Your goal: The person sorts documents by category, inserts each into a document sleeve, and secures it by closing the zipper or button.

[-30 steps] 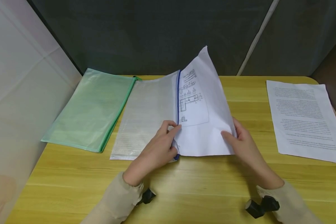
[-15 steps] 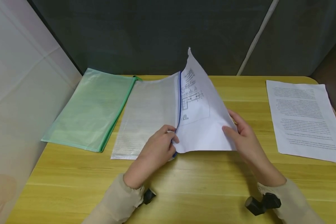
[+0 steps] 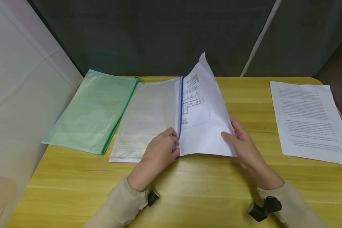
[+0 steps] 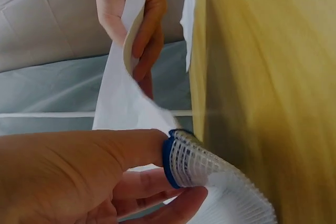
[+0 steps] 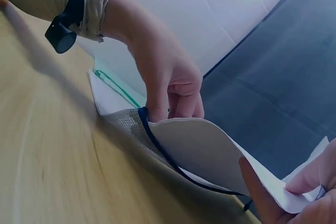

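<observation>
From my end, I have the left grip [image 3: 161,148] pinching the near end of the blue edging [image 3: 181,107] on the clear mesh folder [image 3: 149,118], thumb on one face and fingers on the other. The right grip [image 3: 242,142] pinches the drawing sheet [image 3: 208,136] by its right side, thumb on the printed face, fingers behind. The sheet meets the folder's mouth along that edging; its far corner stands up and curls. How much of it lies inside I can't tell, nor whether it is one layer or several.

I judge the step in hand to be working the paper through the mouth, most likely inward. The next move, as I read it, calls for me to keep the edging parted on the left, flatten the sheet on the right and slide it level. The bent far corner is what I'd watch: it could snag on the edging or crease.

Further out, the green folder [image 3: 94,110] lies left of the mesh one, close by its far corner, leaving little room to shift that way. A printed page [image 3: 307,123] lies well apart on the right of the table [image 3: 205,186]. The dark panel [image 3: 148,34] rises behind the far side.
</observation>
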The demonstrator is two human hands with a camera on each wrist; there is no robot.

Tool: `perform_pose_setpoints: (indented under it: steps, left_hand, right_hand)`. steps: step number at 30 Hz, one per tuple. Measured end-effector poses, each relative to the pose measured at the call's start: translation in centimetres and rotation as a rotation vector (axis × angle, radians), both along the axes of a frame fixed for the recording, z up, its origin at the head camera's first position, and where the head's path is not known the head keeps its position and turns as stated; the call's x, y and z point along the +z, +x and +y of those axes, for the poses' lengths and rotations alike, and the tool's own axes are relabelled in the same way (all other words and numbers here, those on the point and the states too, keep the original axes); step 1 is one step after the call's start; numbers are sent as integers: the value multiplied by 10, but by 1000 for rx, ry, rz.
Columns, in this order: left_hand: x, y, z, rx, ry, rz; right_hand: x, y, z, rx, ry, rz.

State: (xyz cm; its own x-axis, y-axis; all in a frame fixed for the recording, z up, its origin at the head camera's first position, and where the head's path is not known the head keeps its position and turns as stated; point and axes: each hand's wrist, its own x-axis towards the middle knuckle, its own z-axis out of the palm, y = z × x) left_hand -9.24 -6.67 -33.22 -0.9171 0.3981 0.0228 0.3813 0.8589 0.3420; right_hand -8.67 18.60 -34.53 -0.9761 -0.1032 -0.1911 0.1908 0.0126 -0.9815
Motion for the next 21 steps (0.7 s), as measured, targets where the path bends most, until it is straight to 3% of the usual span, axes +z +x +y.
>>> perform_pose_setpoints:
  steps: [4, 13, 21]
  left_hand:
    - [-2, 3, 1, -9, -17, 13]
    - [-6, 11, 5, -31, -14, 207]
    - [-9, 12, 9, -24, 17, 229]
  right_hand:
    - [-2, 1, -1, 16, 1, -18]
    - [-3, 3, -7, 32, 29, -47]
    - [-9, 2, -14, 53, 10, -84]
